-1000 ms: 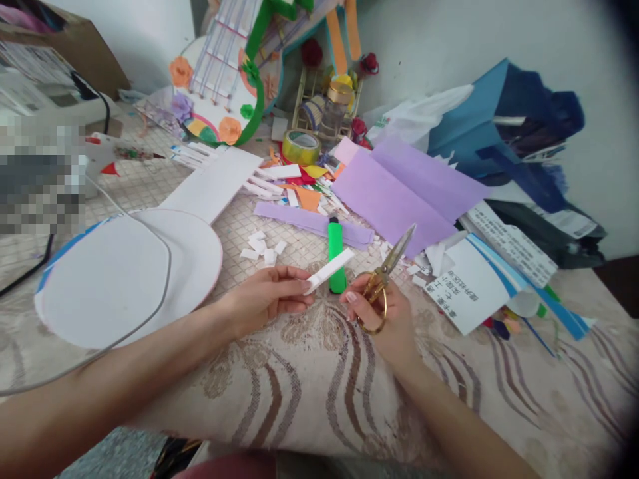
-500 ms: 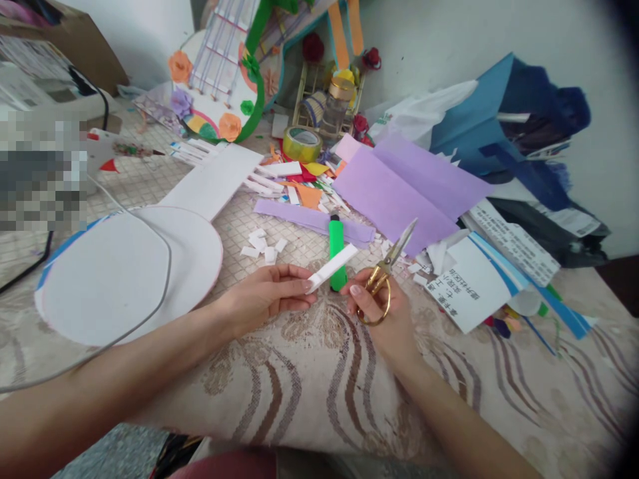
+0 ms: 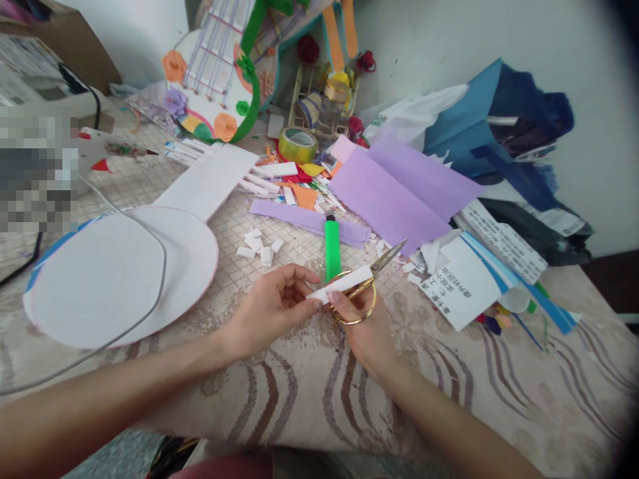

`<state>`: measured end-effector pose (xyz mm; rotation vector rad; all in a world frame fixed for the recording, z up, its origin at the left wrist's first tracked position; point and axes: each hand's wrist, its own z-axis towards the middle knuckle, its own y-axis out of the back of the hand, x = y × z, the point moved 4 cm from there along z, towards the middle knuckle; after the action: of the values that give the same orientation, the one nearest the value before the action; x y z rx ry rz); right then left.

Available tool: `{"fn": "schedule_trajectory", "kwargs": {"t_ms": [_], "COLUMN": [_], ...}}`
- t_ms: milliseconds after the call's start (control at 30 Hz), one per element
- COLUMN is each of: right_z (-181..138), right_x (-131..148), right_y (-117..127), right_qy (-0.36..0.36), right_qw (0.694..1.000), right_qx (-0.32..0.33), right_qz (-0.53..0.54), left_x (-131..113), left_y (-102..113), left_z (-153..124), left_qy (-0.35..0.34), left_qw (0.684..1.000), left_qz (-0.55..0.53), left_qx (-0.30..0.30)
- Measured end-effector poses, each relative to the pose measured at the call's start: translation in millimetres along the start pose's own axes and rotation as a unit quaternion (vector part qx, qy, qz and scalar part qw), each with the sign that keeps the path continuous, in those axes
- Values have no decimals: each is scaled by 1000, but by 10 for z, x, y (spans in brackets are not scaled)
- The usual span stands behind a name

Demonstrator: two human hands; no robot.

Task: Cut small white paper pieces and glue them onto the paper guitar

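Between the fingertips of my left hand (image 3: 272, 303) is the near end of a short white strip (image 3: 344, 285), slanting up to the right. My right hand (image 3: 367, 329) grips gold-handled scissors (image 3: 389, 256), blades pointing up and right; its thumb also presses on the strip, which lies across the scissors' handles. Just behind the strip, a green utility knife (image 3: 332, 249) rests on the cloth. Small cut white pieces (image 3: 260, 247) lie to the left of the knife. Folded lilac strips (image 3: 304, 221) are beyond it.
A white guitar-shaped cutout (image 3: 120, 273) with a cable (image 3: 164, 266) across it lies left. Lilac paper sheets (image 3: 394, 193), printed white paper (image 3: 462, 286) and a blue bag (image 3: 459, 126) are on the right. Yellow tape (image 3: 298, 145), a glass jar (image 3: 333, 110) and paper scraps stand behind.
My right hand has moved left with the scissors, up against my left hand. Its thumb now touches the white strip, which before was held by my left hand alone.
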<state>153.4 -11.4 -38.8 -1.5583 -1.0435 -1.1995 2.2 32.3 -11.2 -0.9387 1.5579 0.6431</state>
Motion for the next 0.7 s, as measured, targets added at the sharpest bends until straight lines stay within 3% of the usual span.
{"fn": "schedule_trajectory", "kwargs": {"t_ms": [300,500,700], "right_z": [-16,-22,0], "right_x": [45,-7,28], "right_y": [-38,-50,-59], "right_qy": [33,2,-6], "right_qw": [999,1000,1000], "right_qx": [10,-2,-8], "right_qz": [37,-15,26], "left_x": [-1,11,87], "left_y": [13,-1,-18], "left_z": [6,17,58], "left_qy": [2,-3,63], "left_qw": [999,999,988], "left_qz": [-49,-30,-136], "left_qx": [9,-13,26]}}
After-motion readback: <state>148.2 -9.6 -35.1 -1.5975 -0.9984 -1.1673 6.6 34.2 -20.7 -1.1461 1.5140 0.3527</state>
